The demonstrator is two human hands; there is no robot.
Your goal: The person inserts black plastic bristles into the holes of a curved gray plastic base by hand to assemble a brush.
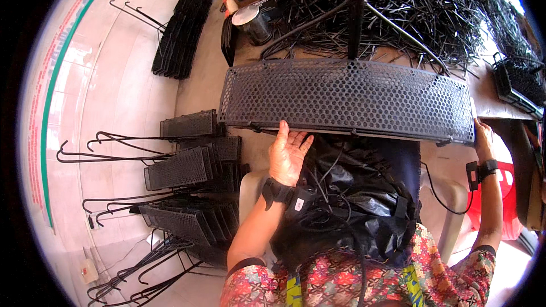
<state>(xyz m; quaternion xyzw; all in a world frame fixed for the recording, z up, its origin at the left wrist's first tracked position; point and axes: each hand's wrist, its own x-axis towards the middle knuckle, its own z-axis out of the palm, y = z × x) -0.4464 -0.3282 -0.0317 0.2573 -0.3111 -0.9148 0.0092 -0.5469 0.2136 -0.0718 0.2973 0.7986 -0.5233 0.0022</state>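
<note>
Left hand gripping near long edge of black perforated panel, thumb up against it; right hand clasping panel's right end, some fingers hidden from me; panel held out by near edge of worktop; black strips heaped beyond; white-topped can toward worktop's left edge; mesh baskets with hooked rods stacked off person's left

A long, dark holey panel has lots of little round holes in neat rows. It is stretched out sideways with its flat face showing. It is on the near side of the heap of black strips.
</note>
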